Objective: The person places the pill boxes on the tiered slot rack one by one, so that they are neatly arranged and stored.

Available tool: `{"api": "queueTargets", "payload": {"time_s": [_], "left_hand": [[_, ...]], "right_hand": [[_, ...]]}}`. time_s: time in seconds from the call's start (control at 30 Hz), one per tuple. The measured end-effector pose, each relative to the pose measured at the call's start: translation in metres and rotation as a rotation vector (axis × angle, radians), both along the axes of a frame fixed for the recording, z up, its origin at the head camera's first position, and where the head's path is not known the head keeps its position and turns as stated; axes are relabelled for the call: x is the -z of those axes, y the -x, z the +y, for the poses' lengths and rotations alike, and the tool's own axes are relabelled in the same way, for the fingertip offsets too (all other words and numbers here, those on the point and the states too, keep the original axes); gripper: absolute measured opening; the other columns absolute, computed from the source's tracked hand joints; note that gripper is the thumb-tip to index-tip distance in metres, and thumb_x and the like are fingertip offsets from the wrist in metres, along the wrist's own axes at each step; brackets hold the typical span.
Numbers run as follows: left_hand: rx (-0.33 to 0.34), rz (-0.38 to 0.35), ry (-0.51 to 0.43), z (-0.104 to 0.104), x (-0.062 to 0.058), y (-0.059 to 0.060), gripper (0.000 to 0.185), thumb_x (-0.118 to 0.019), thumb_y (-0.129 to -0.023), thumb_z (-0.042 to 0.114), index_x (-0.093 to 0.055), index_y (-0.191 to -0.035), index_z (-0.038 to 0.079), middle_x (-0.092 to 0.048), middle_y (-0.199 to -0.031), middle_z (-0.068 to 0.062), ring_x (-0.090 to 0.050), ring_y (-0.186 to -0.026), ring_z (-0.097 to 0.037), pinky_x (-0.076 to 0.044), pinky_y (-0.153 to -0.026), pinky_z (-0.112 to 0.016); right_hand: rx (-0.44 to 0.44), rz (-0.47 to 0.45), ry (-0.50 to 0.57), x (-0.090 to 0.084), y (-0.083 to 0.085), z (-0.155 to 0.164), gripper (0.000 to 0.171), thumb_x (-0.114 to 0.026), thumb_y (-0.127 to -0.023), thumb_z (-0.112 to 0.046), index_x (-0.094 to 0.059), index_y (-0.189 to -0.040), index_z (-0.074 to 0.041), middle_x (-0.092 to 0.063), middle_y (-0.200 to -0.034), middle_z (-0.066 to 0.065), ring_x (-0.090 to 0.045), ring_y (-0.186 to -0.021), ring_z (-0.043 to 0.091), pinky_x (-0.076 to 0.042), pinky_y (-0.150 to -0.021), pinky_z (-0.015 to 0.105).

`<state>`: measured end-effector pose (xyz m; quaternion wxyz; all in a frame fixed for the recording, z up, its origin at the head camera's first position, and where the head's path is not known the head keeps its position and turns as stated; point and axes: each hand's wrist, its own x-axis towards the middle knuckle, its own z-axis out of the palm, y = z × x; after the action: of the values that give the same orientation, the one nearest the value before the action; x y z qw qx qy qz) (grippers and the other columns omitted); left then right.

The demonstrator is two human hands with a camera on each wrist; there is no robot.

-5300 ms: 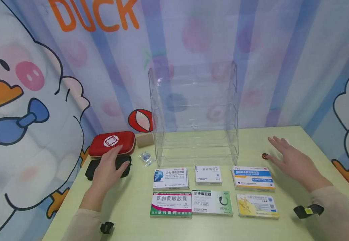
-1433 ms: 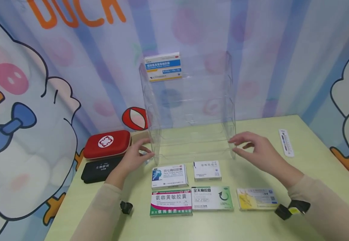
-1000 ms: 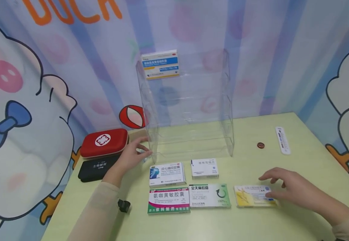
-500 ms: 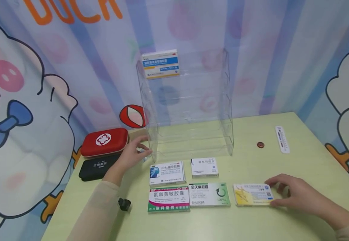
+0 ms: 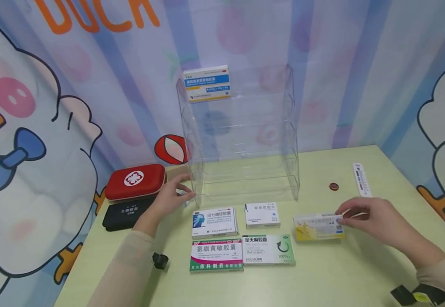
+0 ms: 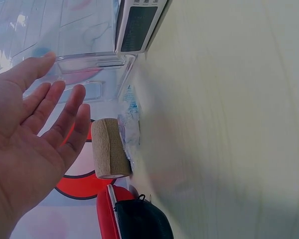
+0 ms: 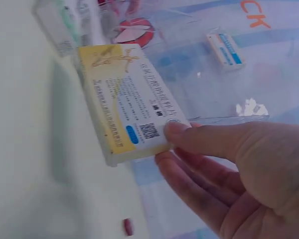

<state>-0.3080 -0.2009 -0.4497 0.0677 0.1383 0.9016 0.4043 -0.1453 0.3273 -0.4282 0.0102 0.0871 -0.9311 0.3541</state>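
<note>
My right hand point(image 5: 356, 215) pinches the right end of a yellow and white medicine box point(image 5: 317, 226), lifted a little above the green table point(image 5: 322, 277); the right wrist view shows the thumb on top of the yellow box point(image 7: 124, 97). My left hand point(image 5: 170, 198) rests with straight fingers against the lower left corner of the clear acrylic shelf rack point(image 5: 241, 132), and the left hand point(image 6: 35, 129) is plainly flat in its wrist view. A blue and white box point(image 5: 206, 83) stands on the rack's top tier.
Several boxes lie in front of the rack, among them a red and green one point(image 5: 216, 255) and a green one point(image 5: 268, 249). A red first-aid case point(image 5: 135, 181), a black pouch point(image 5: 124, 213) and a bandage roll point(image 6: 108, 148) sit left. A thermometer point(image 5: 362, 179) and a small red disc point(image 5: 334, 186) lie right.
My right hand came down from the rack to the yellow box, took hold of its right end and lifted it off the table. The left hand stayed at the rack's corner.
</note>
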Motion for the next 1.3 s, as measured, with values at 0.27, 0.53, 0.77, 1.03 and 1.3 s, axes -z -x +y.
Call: {"api": "queueTargets", "payload": {"time_s": [0.27, 0.53, 0.77, 1.03, 1.3], "left_hand": [[-0.012, -0.012, 0.006, 0.0, 0.0, 0.0, 0.064, -0.076, -0.094, 0.028, -0.047, -0.151, 0.025, -0.053, -0.151, -0.01, -0.063, -0.118, -0.027, -0.06, -0.097, -0.044], [-0.006, -0.009, 0.0, 0.0, -0.001, 0.001, 0.065, -0.076, -0.095, 0.028, -0.046, -0.152, 0.024, -0.052, -0.152, -0.012, -0.063, -0.119, -0.028, -0.06, -0.095, -0.041], [-0.006, -0.006, -0.005, 0.001, -0.002, -0.001, 0.063, -0.076, -0.095, 0.025, -0.047, -0.151, 0.022, -0.052, -0.152, -0.012, -0.063, -0.118, -0.027, -0.059, -0.097, -0.043], [-0.004, -0.012, -0.02, 0.003, 0.001, 0.0, 0.063, -0.077, -0.094, 0.025, -0.048, -0.151, 0.025, -0.053, -0.152, -0.009, -0.064, -0.118, -0.026, -0.06, -0.095, -0.042], [-0.013, -0.005, -0.008, 0.0, 0.0, 0.001, 0.064, -0.077, -0.094, 0.026, -0.047, -0.151, 0.026, -0.054, -0.15, -0.005, -0.064, -0.117, -0.025, -0.06, -0.094, -0.04]], "right_hand": [[0.112, 0.215, 0.098, -0.068, 0.052, -0.021, 0.024, -0.077, -0.095, -0.026, -0.075, -0.115, -0.014, -0.075, -0.114, 0.012, -0.07, -0.085, -0.007, -0.057, -0.071, 0.015], [0.176, 0.367, 0.376, -0.154, 0.13, -0.055, 0.035, -0.08, -0.091, -0.026, -0.074, -0.122, -0.012, -0.077, -0.115, 0.001, -0.073, -0.092, 0.005, -0.057, -0.08, 0.013], [0.245, 0.587, 0.476, -0.205, 0.199, -0.08, 0.028, -0.079, -0.092, -0.016, -0.075, -0.118, -0.007, -0.076, -0.119, 0.005, -0.071, -0.098, 0.003, -0.056, -0.095, 0.017], [0.289, 0.525, 0.507, -0.215, 0.241, -0.093, 0.024, -0.075, -0.094, -0.013, -0.076, -0.118, -0.012, -0.073, -0.123, 0.001, -0.069, -0.106, 0.008, -0.054, -0.1, 0.02], [0.246, 0.343, 0.336, -0.206, 0.26, -0.101, 0.03, -0.072, -0.098, -0.022, -0.073, -0.128, -0.019, -0.073, -0.128, 0.005, -0.065, -0.118, 0.012, -0.049, -0.107, 0.028]]}}
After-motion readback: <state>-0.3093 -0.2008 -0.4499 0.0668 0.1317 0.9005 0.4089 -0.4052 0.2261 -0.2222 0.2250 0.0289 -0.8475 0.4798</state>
